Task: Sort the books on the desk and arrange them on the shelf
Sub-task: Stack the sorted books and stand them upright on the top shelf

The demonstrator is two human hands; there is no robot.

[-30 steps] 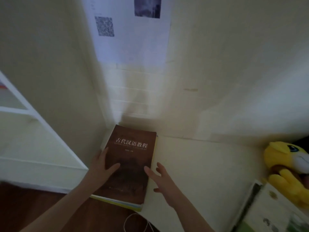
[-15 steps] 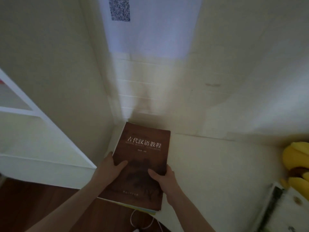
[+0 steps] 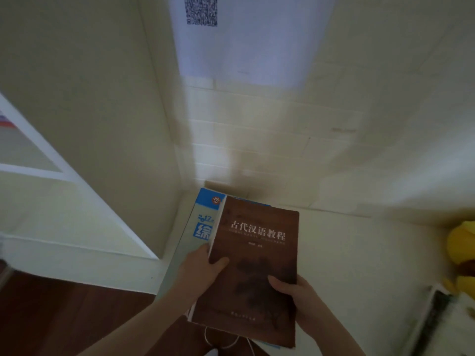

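A brown book (image 3: 257, 255) with white Chinese title characters is raised off a stack at the desk's left corner. My left hand (image 3: 199, 272) grips its left edge, thumb on the cover. My right hand (image 3: 295, 295) grips its lower right edge, thumb on top. Beneath it lies a pale book with a blue top band (image 3: 203, 222), its left strip now showing. The white shelf (image 3: 46, 173) stands to the left, its compartments mostly out of frame.
The cream desk (image 3: 359, 265) runs right to a yellow plush toy (image 3: 462, 253) and another book (image 3: 442, 327) at the lower right. A white cable (image 3: 221, 343) hangs below the desk edge over dark wooden floor (image 3: 51, 317). A wall poster with a QR code (image 3: 201, 10) hangs above.
Both hands closed on the brown book and lifted it up and to the right, uncovering the blue-and-pale book under it. The view shifted right and closer.
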